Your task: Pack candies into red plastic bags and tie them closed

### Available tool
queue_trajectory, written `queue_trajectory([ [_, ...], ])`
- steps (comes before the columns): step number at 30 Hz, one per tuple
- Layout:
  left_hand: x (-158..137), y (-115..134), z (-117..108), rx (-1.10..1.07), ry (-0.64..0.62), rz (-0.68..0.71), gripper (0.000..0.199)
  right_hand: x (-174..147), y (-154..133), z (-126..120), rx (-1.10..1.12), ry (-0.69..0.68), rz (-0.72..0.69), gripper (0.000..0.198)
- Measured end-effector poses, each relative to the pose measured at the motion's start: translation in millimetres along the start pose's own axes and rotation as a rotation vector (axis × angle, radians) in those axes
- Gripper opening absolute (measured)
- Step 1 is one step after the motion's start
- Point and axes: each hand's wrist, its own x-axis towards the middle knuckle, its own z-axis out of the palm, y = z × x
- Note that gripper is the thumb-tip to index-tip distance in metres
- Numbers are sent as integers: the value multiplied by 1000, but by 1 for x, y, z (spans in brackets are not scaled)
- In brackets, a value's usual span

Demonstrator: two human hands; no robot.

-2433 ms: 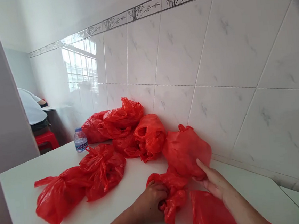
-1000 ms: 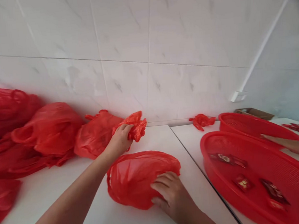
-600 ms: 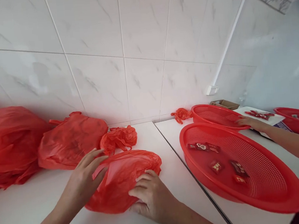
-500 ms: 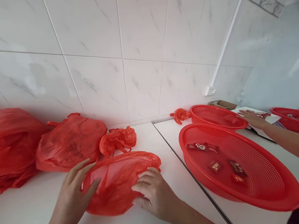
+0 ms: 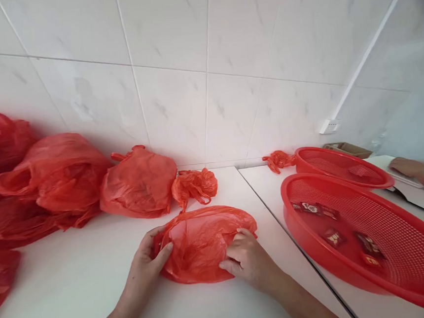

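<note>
A thin red plastic bag [image 5: 202, 259] lies spread on the white table with its mouth facing up. My left hand [image 5: 148, 258] grips its left edge, the thumb inside the mouth and the fingers outside. On the right side my right hand [image 5: 245, 260] has its fingers curled on the bag's edge. Just behind the bag lies a crumpled red plastic bag [image 5: 195, 186]. Close to my right hand stands a large red plastic basket [image 5: 302, 233], with several small wrapped packets [image 5: 333, 237] on its bottom.
Filled red bags [image 5: 140, 187] line the wall on the left. A second red basket [image 5: 342, 165], a small crumpled bag [image 5: 279, 160] and a cardboard box [image 5: 348, 150] are at the back right. Another person's hand [image 5: 407, 166] rests over a white device. A seam divides the tables.
The view has turned left, so more filled bags show. My left hand has closed on the bag's left edge, and my right fingers have curled in. The other person's hand has shifted.
</note>
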Motion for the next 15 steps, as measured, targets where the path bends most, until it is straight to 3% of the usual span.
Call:
queue_trajectory([
  [4,-5,6,-4,-115,-42,-30,47,-15,-17,-43,-62,211,-54,5],
  [6,-3,-2,-7,-117,-39,-40,48,-33,-19,-72,-181,331,-17,16],
  [9,3,-21,-8,-149,-81,-89,52,-73,-6,-109,-425,431,197,24],
  [12,11,-38,-6,-217,-128,-140,59,-121,17,-131,-626,336,422,39],
  [15,16,-42,-3,-217,-91,-151,66,-151,28,-137,-663,140,546,35],
])
